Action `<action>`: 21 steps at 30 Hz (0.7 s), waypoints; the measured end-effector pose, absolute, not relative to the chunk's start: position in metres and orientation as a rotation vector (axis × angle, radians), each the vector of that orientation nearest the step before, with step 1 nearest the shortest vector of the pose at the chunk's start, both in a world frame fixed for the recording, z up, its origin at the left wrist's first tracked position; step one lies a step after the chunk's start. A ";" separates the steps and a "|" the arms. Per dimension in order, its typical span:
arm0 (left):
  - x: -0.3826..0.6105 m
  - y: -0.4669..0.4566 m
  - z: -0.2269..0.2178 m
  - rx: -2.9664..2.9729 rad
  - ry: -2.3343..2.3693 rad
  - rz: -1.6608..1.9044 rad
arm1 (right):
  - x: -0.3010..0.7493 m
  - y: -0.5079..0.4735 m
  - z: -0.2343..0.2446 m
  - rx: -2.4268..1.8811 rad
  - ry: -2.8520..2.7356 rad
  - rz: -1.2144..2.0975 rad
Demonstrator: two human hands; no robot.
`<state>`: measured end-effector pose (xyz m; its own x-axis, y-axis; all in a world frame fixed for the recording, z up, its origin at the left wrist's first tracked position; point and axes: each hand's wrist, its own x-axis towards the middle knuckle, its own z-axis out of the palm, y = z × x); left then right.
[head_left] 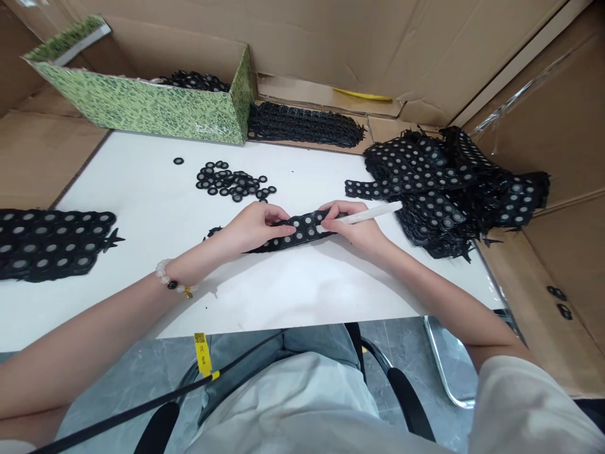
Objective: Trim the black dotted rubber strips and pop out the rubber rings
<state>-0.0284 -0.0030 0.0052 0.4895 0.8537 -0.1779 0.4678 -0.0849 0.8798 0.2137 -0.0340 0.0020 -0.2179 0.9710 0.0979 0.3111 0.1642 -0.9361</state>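
Across the white table [283, 296], your left hand [255, 227] pinches the black perforated strip [300, 230], seemingly to steady it; your right hand [354, 228] grips a white pen [373, 213] against it.

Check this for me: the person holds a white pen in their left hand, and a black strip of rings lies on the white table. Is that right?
Not quite: the white pen is in the right hand, not the left, as the head view shows. The rest stands: the black strip of rings lies on the white table.
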 end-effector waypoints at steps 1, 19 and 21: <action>-0.027 -0.005 0.005 1.732 1.126 0.496 | 0.215 -0.034 0.004 -1.210 -1.677 1.046; -0.022 -0.011 0.000 1.896 1.064 0.545 | 0.220 -0.039 0.018 -1.176 -1.376 1.029; -0.023 -0.010 -0.001 1.905 1.055 0.556 | 0.216 -0.041 0.014 -1.167 -1.441 1.115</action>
